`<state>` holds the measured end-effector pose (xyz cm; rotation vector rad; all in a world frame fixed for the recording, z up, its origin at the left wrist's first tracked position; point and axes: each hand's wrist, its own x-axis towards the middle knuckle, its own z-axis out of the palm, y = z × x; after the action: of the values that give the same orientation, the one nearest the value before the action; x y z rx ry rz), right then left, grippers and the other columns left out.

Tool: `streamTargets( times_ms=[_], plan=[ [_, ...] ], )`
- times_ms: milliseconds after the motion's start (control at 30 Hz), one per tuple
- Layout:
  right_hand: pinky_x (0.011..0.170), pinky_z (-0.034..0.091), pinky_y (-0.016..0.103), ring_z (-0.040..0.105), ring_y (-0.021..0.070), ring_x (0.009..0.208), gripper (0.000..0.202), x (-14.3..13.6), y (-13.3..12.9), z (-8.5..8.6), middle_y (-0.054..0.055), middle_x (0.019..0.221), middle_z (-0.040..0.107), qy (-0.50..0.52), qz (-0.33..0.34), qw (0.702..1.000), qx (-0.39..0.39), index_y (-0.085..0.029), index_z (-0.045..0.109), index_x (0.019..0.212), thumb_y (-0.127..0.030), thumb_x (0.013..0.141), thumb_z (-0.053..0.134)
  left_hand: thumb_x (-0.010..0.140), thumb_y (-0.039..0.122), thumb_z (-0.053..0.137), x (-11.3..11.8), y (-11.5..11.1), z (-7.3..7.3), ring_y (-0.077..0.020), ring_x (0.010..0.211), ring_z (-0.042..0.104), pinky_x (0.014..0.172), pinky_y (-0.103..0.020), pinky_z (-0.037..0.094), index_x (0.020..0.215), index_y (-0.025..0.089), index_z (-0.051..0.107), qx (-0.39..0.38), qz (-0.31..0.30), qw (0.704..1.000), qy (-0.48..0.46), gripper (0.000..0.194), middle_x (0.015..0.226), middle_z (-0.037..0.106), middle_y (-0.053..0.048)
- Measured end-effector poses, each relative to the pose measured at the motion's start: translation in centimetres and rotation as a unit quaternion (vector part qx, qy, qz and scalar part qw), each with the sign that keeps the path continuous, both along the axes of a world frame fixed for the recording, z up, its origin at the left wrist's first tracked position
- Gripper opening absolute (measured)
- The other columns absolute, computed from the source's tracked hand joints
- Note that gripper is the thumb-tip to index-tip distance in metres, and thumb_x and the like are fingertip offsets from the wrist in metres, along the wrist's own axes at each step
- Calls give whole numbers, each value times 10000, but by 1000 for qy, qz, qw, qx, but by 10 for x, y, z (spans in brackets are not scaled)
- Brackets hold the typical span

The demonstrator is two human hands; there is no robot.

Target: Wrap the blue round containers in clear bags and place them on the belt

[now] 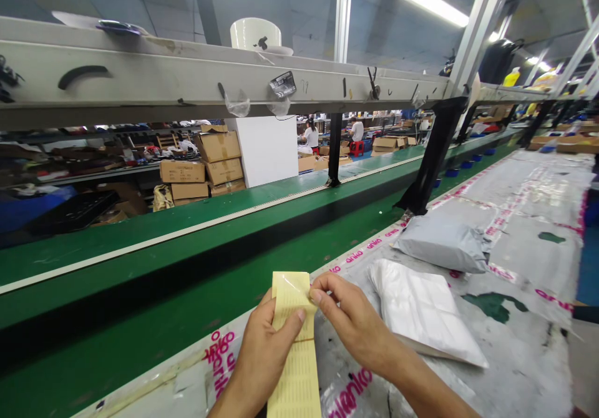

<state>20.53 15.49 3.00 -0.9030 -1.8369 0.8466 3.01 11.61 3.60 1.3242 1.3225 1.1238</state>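
My left hand (262, 349) is wrapped around a long yellow strip of label backing paper (299, 374), thumb across its front. Rows of faint print run along the strip, and a thin brown band crosses it below the thumb. Thumb and index finger of my right hand (349, 318) pinch at the strip's upper right edge, where a clear, shiny label (292, 282) seems partly lifted. How much of the label lies between those fingertips is hidden. Right of my right hand lies a stack of white plastic bags (421, 309), with a grey mailer parcel (442, 243) behind it.
A plastic-covered table (528, 218) with pink lettering lies under my hands. Beyond runs a green conveyor (224, 274). A metal beam (163, 72) holding a white tape roll (255, 34) crosses above. Cardboard boxes (218, 146) and two people sit farther back.
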Motion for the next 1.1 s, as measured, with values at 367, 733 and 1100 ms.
streamTargets(
  times_ms=[367, 733, 1100],
  plan=[
    [693, 408, 307, 504, 174, 760, 295, 0, -1, 1, -7, 799, 550, 57, 18, 994, -92, -204, 568, 860, -429, 1026, 476, 889, 516, 637, -2, -1, -2, -235, 743, 691, 681, -317, 540, 1284, 181, 653, -12, -6, 1000, -14, 518, 1030, 747, -101],
    [736, 476, 322, 560, 182, 782, 367, -3, 3, 4, 25, 867, 600, 141, 48, 970, -193, -182, 605, 834, -532, 945, 587, 886, 524, 643, -1, -1, -2, -201, 692, 645, 694, -312, 531, 1245, 190, 689, -7, -2, 1000, -15, 492, 1018, 732, -85],
    [694, 500, 300, 551, 209, 869, 385, -2, 3, 8, 48, 880, 588, 253, 83, 922, -281, -167, 667, 832, -547, 870, 719, 867, 514, 650, 0, -1, 1, -191, 735, 612, 716, -296, 516, 1196, 158, 691, 2, 4, 1000, -18, 487, 1114, 704, -95]
  ],
)
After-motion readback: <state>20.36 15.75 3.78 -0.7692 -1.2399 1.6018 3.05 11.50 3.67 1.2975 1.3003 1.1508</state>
